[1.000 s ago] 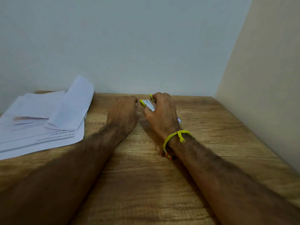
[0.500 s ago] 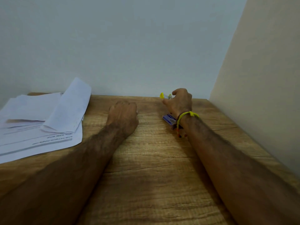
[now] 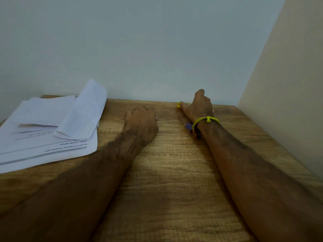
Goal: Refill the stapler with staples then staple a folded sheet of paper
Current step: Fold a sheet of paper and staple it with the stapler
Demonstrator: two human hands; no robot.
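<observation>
My right hand (image 3: pixel 199 106) is stretched to the back edge of the wooden table (image 3: pixel 174 172), close to the wall. It is closed over the yellow stapler (image 3: pixel 178 104), of which only a yellow tip shows beside the thumb. A small blue staple box (image 3: pixel 188 126) lies on the table under my right wrist, partly hidden by it. My left hand (image 3: pixel 141 122) rests on the table in the middle with its fingers curled under and nothing visible in it. A folded white sheet (image 3: pixel 82 110) lies on top of the paper pile at the left.
A pile of printed white sheets (image 3: pixel 43 147) covers the left part of the table. A pale wall runs along the back edge and a beige wall (image 3: pixel 288 84) closes off the right side. A yellow cord is tied round my right wrist.
My right hand has carried the stapler from the table's middle, beside my left hand, away to the back right edge. The blue staple box came into view. My left hand stayed put.
</observation>
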